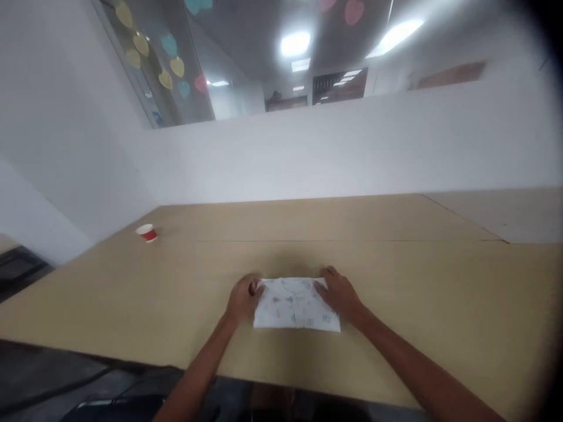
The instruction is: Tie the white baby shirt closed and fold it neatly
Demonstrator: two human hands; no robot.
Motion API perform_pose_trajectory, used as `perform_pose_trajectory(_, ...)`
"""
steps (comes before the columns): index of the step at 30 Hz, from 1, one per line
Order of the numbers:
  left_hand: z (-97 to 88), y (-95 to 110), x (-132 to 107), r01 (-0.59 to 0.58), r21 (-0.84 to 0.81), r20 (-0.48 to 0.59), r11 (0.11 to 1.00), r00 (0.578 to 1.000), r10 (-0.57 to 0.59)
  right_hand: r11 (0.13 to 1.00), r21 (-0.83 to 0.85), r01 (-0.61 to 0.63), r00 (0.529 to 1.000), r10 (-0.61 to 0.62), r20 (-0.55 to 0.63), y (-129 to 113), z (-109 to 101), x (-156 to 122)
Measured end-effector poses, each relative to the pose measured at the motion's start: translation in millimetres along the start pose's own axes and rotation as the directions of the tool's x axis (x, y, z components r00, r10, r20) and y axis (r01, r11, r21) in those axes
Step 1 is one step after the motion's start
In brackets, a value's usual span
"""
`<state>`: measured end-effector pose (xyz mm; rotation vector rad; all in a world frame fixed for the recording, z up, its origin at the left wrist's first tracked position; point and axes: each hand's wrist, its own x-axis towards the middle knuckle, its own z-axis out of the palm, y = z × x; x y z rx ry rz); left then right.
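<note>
A small white folded garment [295, 308] with faint printed figures lies on the tan table [440, 293], near its front edge. My left hand [243, 299] curls round the garment's left edge, fingers closed on the cloth. My right hand [338, 293] rests on its upper right corner, fingers bent over the cloth's edge. Both forearms reach in from below.
A small red and white paper cup [146, 232] stands at the table's far left. White partition walls rise behind the table and at the left. A second table top [505, 211] adjoins at the far right. Dark floor with cables lies below the front edge.
</note>
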<state>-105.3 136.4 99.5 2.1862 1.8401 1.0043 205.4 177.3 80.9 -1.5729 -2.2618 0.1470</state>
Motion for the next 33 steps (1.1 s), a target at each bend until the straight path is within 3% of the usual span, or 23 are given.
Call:
perform_pose_trajectory(3,0.5,18,-6,0.015,-0.036,-0.145,0.999,0.989,-0.020,0.989,-0.125,0.077,0.961,-0.107,-0.255,-7,-9,-9)
perform_pose_trajectory(5,9.3,34,-14,-0.025,-0.026,-0.137,0.999,0.990,0.021,0.977,-0.126,0.169,0.911,-0.204,-0.358,-18,-8,-19)
perform_pose_trajectory(7,24.0,49,-25,-0.131,0.069,-0.034,0.989,0.990,0.134,0.953,-0.113,0.282,0.912,-0.303,-0.277,-28,1,-32)
perform_pose_trajectory(9,38.4,54,-35,-0.225,0.189,0.110,0.956,0.972,0.207,0.924,-0.105,0.369,0.918,-0.380,-0.114,-31,15,-43)
perform_pose_trajectory(12,42.7,40,-45,-0.295,0.236,0.260,0.926,0.937,0.232,0.918,-0.082,0.388,0.922,-0.385,0.046,-22,24,-55)
perform_pose_trajectory(15,23.6,7,-50,-0.319,0.203,0.334,0.926,0.912,0.240,0.954,-0.085,0.289,0.955,-0.280,0.101,-2,15,-66)
perform_pose_trajectory(19,-8.3,-34,-55,-0.215,0.297,0.288,0.930,0.949,0.127,0.982,-0.166,0.089,0.991,-0.070,0.117,23,-5,-95)
perform_pose_trajectory(25,-48.0,-74,-86,-0.111,0.445,0.212,0.889,0.977,0.016,0.949,-0.277,-0.149,0.988,0.157,0.008,57,-18,-165)
perform_pose_trajectory(29,-65.4,-84,-135,-0.028,0.503,0.073,0.864,0.997,-0.010,0.906,-0.283,-0.314,0.936,0.246,-0.251,54,-4,-230)
perform_pose_trajectory(31,-63.8,-77,-164,0.021,0.501,-0.042,0.865,0.999,0.001,0.898,-0.217,-0.382,0.877,0.278,-0.392,37,8,-254)
perform_pose_trajectory(33,-56.0,-63,-187,0.081,0.482,-0.173,0.872,0.985,0.005,0.911,-0.148,-0.384,0.859,0.294,-0.420,16,18,-259)
